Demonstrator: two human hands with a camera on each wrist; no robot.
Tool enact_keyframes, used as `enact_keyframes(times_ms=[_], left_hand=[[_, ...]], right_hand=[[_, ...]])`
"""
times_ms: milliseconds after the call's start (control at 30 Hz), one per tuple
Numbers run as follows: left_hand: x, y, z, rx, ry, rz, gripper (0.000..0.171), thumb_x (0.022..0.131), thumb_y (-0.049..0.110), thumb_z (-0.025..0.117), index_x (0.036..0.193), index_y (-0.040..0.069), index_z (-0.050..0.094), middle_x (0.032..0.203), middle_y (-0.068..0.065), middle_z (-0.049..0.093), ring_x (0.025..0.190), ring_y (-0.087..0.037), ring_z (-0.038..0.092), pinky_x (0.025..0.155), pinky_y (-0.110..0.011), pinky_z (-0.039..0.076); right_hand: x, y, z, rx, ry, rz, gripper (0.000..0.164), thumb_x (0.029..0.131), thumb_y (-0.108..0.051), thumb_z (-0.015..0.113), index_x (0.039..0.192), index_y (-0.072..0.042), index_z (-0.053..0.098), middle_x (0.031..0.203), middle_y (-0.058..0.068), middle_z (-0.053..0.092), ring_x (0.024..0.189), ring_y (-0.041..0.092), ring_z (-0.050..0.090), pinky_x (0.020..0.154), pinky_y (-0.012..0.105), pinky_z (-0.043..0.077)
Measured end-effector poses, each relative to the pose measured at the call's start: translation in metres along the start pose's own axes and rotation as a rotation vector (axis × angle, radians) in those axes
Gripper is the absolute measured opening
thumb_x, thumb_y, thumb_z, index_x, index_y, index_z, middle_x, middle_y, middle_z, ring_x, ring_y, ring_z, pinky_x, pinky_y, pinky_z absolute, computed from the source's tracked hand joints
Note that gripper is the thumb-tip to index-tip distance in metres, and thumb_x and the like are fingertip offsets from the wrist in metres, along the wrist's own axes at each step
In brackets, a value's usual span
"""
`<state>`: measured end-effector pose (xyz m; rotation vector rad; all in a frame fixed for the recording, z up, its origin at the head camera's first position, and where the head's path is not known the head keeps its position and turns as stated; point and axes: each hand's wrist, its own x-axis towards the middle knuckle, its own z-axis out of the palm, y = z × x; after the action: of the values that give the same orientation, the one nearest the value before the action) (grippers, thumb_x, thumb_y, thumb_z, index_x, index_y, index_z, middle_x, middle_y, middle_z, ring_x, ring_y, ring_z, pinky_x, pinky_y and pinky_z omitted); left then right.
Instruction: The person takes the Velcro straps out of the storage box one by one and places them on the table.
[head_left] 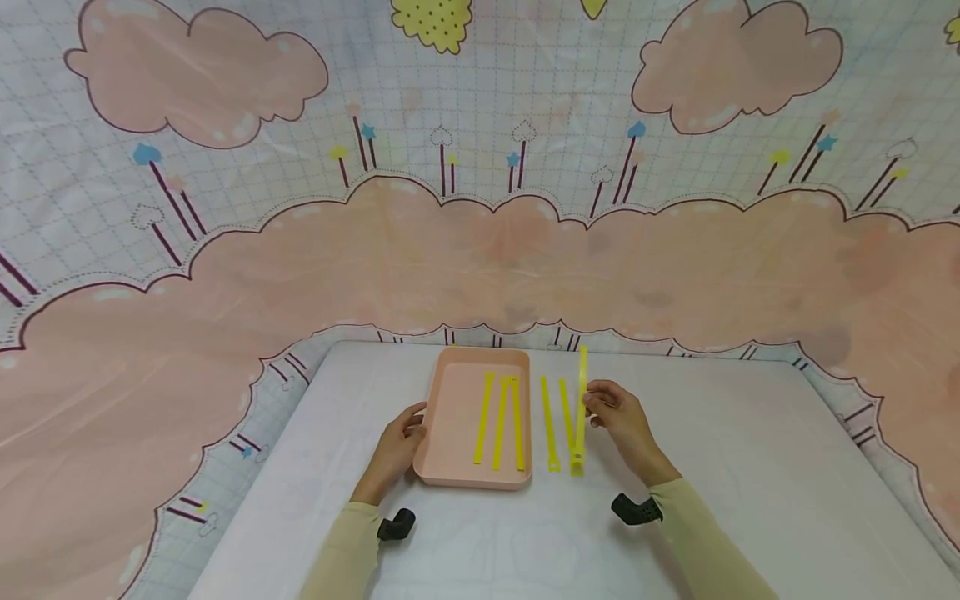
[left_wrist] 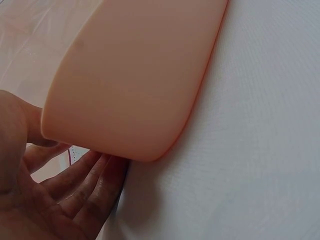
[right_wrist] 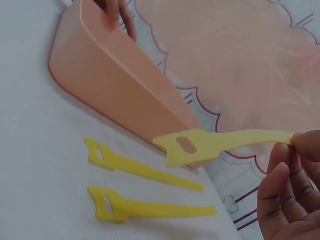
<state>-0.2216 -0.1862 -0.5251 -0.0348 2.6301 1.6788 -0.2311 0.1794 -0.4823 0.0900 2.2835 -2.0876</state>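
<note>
A yellow hook-and-loop cable tie (head_left: 582,392) is pinched between the thumb and fingers of my right hand (head_left: 618,414). In the right wrist view, the held cable tie (right_wrist: 225,142) has its slotted head pointing away from the fingers, above the table. Below it, two more yellow cable ties (right_wrist: 145,170) lie side by side on the white surface. The pink tray (head_left: 452,425) stands to their left with three yellow cable ties (head_left: 500,425) inside, laid lengthwise. My left hand (left_wrist: 65,190) grips the tray's left side, thumb at the rim and fingers along the outside.
The white table (head_left: 757,467) extends to both sides of the tray and in front of it. Behind its far edge hangs a patterned cloth (head_left: 570,267) with clouds. A black wrist camera mount (head_left: 636,509) sits at the right cuff, another black mount (head_left: 397,525) at the left.
</note>
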Motion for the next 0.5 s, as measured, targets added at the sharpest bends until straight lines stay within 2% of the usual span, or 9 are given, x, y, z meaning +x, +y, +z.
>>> enact_keyframes(times_ms=[500], left_hand=[[0.0, -0.001, 0.0, 0.008, -0.001, -0.008, 0.047, 0.097, 0.004, 0.051, 0.144, 0.008, 0.048, 0.131, -0.023, 0.059, 0.114, -0.032, 0.06, 0.095, -0.046, 0.051]], right_hand=[[0.0, 0.012, -0.021, -0.05, -0.018, 0.087, 0.037, 0.098, -0.015, 0.059, 0.13, 0.002, 0.052, 0.098, -0.003, 0.064, 0.085, 0.01, 0.059, 0.072, 0.023, 0.052]])
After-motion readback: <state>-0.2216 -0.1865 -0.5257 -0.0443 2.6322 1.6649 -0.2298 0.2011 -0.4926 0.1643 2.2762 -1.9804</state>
